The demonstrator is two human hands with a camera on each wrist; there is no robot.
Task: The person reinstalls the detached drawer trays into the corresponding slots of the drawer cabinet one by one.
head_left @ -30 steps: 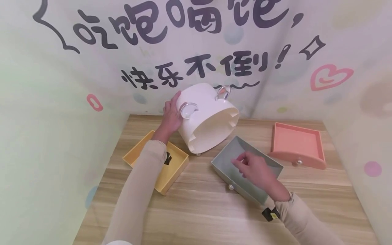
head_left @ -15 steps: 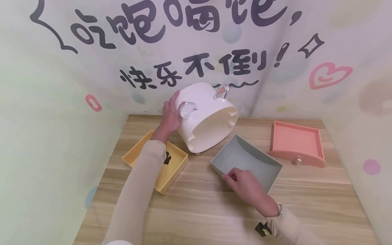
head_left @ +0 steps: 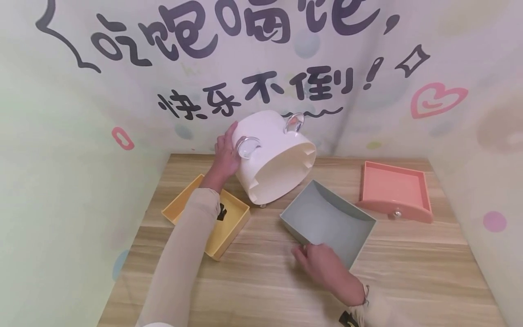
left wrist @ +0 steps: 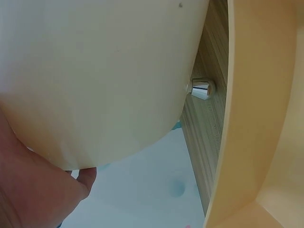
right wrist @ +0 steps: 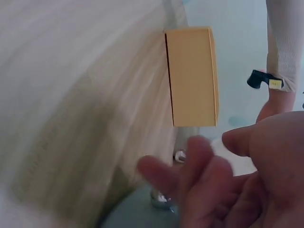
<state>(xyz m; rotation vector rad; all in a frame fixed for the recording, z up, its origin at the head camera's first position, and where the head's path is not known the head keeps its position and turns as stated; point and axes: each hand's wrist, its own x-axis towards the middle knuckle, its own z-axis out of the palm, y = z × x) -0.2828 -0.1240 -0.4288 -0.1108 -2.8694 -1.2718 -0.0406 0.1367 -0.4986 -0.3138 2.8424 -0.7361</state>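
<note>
My left hand (head_left: 226, 159) grips the side of a white, hollow casing (head_left: 261, 131) with two clear ear-shaped pieces. The casing is tilted, its open side facing front right. In the left wrist view, curled fingertips show at the edge of the casing (left wrist: 104, 71), beside a small shiny foot (left wrist: 202, 89). A grey-blue drawer (head_left: 327, 218) lies right of the casing, its open top upward. At its front edge is my right hand (head_left: 328, 270), fingers loosely bent, thumb apart from them. The right wrist view shows the drawer's round knob (right wrist: 161, 198) just behind these fingers.
A yellow drawer (head_left: 233, 231) lies under my left forearm. At the back right is a pink drawer (head_left: 394, 181), its curved front with a knob toward me. A printed wall (head_left: 261, 54) closes off the rear of the wooden table (head_left: 261, 290).
My right hand has moved from above the grey-blue drawer down and toward me, to its front edge by the knob. My left hand and the white casing have stayed in place.
</note>
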